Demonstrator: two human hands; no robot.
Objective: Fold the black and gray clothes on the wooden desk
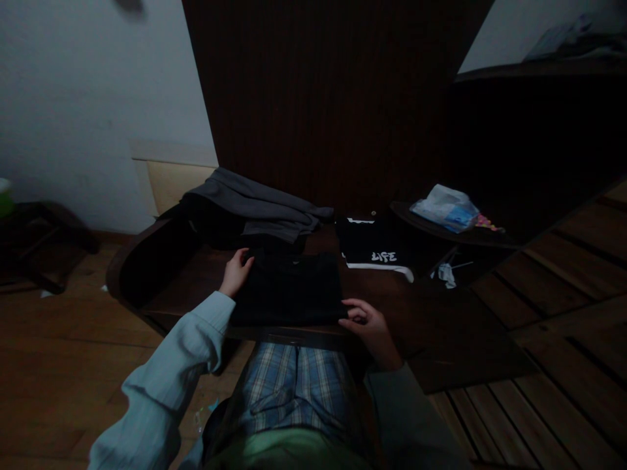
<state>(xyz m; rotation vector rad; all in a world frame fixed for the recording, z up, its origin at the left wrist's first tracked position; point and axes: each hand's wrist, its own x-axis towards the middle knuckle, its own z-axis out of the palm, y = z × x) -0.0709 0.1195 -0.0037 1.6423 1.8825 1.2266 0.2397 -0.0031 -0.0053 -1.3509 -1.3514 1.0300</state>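
A black shirt (294,290), folded into a flat rectangle, lies on a dark wooden desk top (369,294) close in front of my lap. A small tag mark shows near its top edge. My left hand (236,271) is at its upper left corner, with thumb and fingers closed on the edge. At the lower right edge, my right hand (366,321) pinches the cloth between thumb and curled fingers. To the right rests another folded black garment (362,241) with white lettering and a white border. The dim light hides the folds of the black cloth.
A grey and black garment (259,202) is heaped at the back left. On a raised shelf (426,225) at right sits a plastic packet (447,207), with a crumpled white scrap (446,275) below. A dark stool (44,241) stands far left. A tall dark panel (333,98) rises behind.
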